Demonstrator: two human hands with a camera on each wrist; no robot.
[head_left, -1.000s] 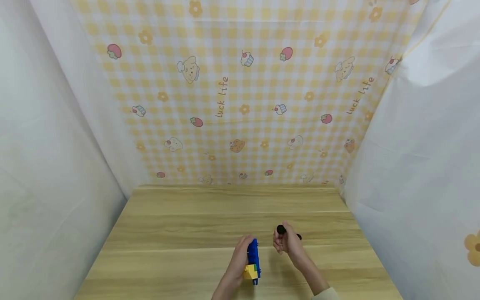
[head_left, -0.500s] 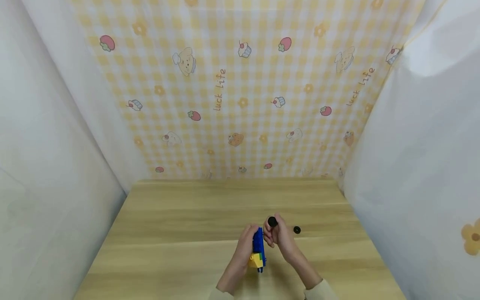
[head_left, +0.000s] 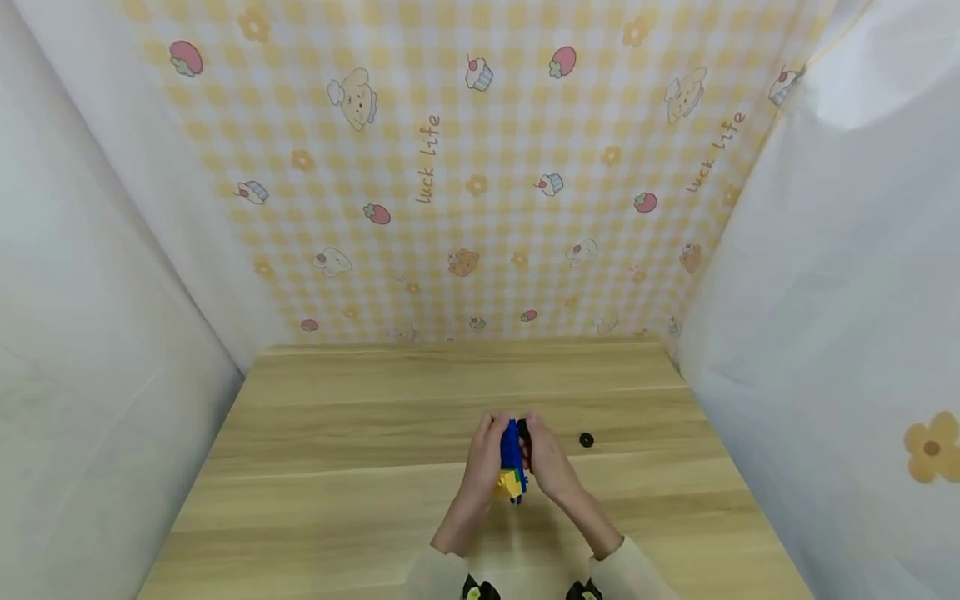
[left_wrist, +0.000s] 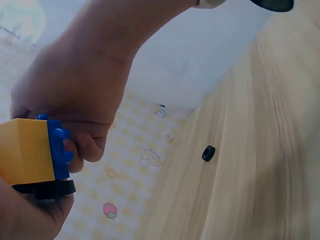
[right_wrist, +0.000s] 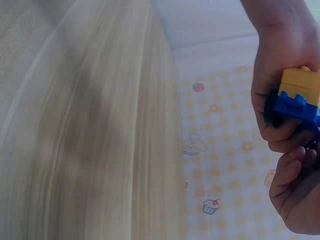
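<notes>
My left hand (head_left: 483,454) grips a toy vehicle (head_left: 511,446) built from blue and yellow blocks, raised above the table. A black wheel (left_wrist: 55,189) sits on the vehicle's side near the left hand in the left wrist view. My right hand (head_left: 549,462) pinches another black wheel (head_left: 523,431) against the vehicle's right side, its fingers partly covering it. Whether that wheel is seated on its stud cannot be seen. The right hand (right_wrist: 300,205) also shows in the right wrist view, close below the vehicle. A loose black wheel (head_left: 587,439) lies on the table to the right.
The wooden table (head_left: 337,517) reaches back to a yellow checked curtain (head_left: 480,208). White cloth walls (head_left: 810,275) stand at both sides. Wrist-worn dark pieces (head_left: 480,590) show at the bottom edge near the sleeves.
Both hands have come together, and the right hand has brought its black wheel leftward to the vehicle's side. The head view has tilted down. The loose wheel is now uncovered beside the right hand.
</notes>
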